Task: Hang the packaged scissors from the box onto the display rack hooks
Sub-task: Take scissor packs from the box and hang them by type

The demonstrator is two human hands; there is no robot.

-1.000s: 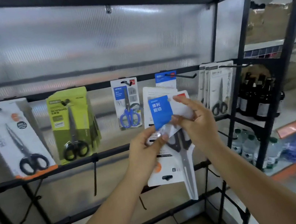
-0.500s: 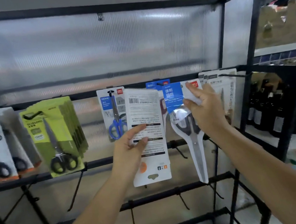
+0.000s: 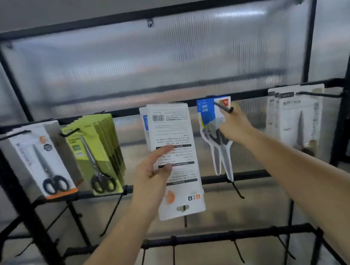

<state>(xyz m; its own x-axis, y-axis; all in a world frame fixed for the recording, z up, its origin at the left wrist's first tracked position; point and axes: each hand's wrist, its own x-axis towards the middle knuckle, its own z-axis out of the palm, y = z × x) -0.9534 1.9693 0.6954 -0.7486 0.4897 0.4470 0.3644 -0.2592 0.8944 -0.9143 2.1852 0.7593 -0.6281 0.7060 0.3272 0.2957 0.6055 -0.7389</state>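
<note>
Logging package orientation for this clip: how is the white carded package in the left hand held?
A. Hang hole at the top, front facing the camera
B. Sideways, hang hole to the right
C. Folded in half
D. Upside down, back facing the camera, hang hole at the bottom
D: the white package in the left hand shows its barcode at the top and inverted text, with the hang hole at the bottom.

Dim, cool light filters through the ribbed translucent panel (image 3: 159,66) behind the rack, with a pale glare patch at its upper right. Motion blur softens the whole view, smearing package print. Wide-angle distortion bows the black rack frame (image 3: 346,56) at left and right edges.
</note>
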